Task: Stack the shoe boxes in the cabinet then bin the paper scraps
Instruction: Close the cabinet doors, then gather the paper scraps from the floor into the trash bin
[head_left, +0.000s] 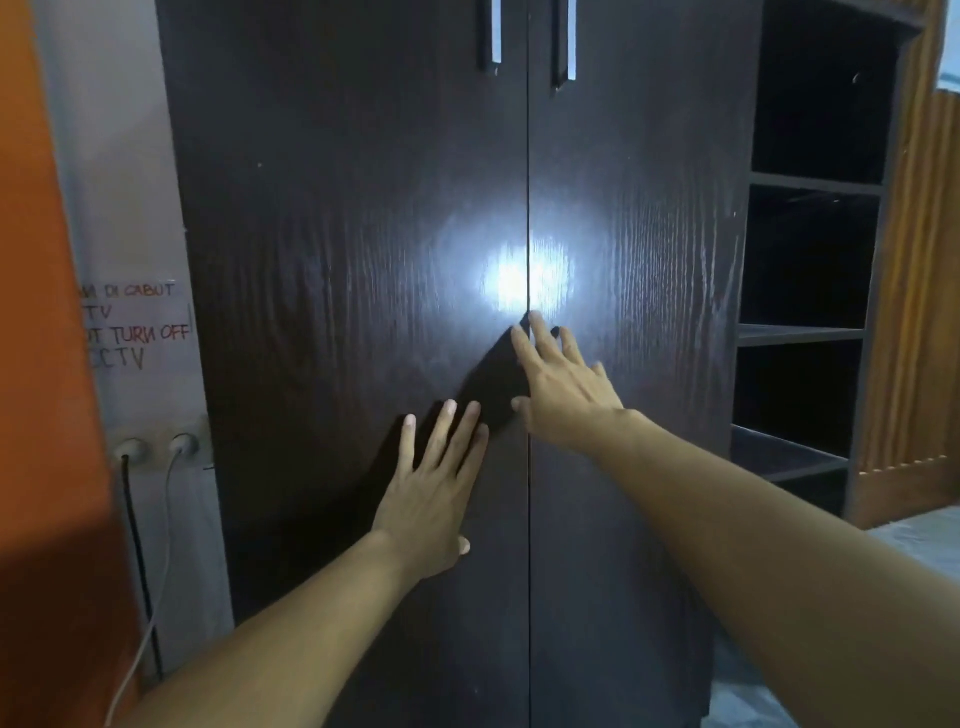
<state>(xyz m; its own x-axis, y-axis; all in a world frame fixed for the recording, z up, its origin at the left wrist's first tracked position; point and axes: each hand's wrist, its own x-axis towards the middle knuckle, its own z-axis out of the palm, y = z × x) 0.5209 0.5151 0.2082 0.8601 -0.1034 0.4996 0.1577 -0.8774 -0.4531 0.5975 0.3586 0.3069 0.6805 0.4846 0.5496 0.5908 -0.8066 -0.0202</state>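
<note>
A tall dark wood-grain cabinet (337, 234) fills the view, and both of its doors are shut. My left hand (434, 493) lies flat on the left door with fingers spread, holding nothing. My right hand (563, 389) rests flat across the seam between the doors, fingertips near a bright light reflection, also holding nothing. Two metal handles (496, 36) sit at the top of the doors. No shoe boxes or paper scraps are in view.
Open dark shelves (810, 332) stand to the right of the cabinet, next to a wooden panel (914, 312). On the left is a white wall with a handwritten sign (137, 325), wall sockets (156, 447) with cables, and an orange surface (36, 364).
</note>
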